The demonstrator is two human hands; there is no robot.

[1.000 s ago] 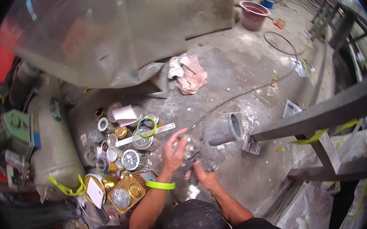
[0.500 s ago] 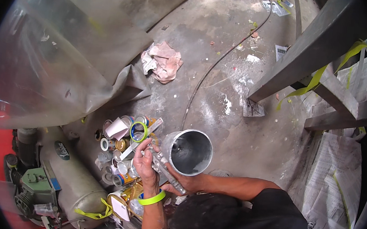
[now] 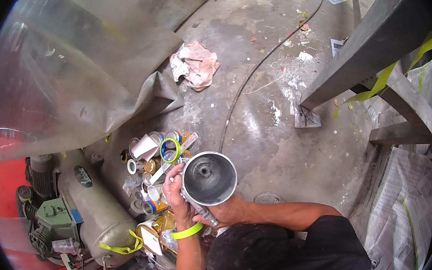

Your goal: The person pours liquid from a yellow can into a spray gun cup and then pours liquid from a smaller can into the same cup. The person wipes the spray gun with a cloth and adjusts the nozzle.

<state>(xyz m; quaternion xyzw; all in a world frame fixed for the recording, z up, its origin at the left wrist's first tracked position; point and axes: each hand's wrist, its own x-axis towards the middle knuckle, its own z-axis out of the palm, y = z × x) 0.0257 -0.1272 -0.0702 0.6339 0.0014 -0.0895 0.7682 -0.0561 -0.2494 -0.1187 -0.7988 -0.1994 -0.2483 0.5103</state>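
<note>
A metal spray gun (image 3: 207,215) with a round grey cup (image 3: 217,183) is between my hands. The open mouth of the cup faces up toward me, showing a dull grey inside and a small hole at its bottom. My left hand (image 3: 173,191) is curled at the gun's left side, beside the cup, with its fingers partly hidden. My right hand (image 3: 230,211) wraps the gun from the right, just under the cup; the cup covers part of the grip. A lime-green band (image 3: 187,231) circles my left wrist.
Several paint cans (image 3: 151,166) crowd the floor at left, with a tape roll (image 3: 171,151) on top. An air compressor (image 3: 91,190) stands lower left. A hose (image 3: 242,83) crosses the floor. Crumpled pink paper (image 3: 199,65) lies ahead; a grey beam frame (image 3: 358,57) rises at right.
The cup has shifted left, toward my left hand, and tipped so its mouth faces me more directly, with the bottom hole now plain. Both hands stay on the spray gun.
</note>
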